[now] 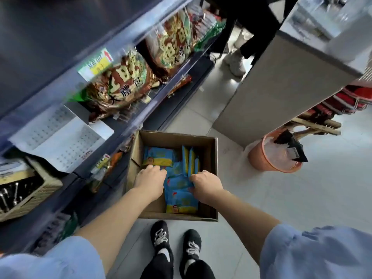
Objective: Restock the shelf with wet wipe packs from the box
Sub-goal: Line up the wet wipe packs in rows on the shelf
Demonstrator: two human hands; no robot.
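An open cardboard box [211, 150] stands on the floor by the shelf, holding several blue and yellow wet wipe packs [181, 200]. One pack lies flat at the box's back left [158, 157], and others stand on edge at the back right [190, 160]. Both my hands reach down into the box. My left hand [150, 180] is curled with its fingers down among the packs on the left. My right hand [205, 184] is curled and grips the edge of a blue pack in the middle. My fingertips are hidden behind my knuckles.
The dark shelf unit [128, 121] runs along the left with large snack bags [118, 85] and white perforated dividers [60, 137]. A wicker basket [34, 190] sits lower left. An orange bucket [275, 154] and a grey counter [271, 93] stand to the right. Another person's legs [235, 59] are in the aisle ahead.
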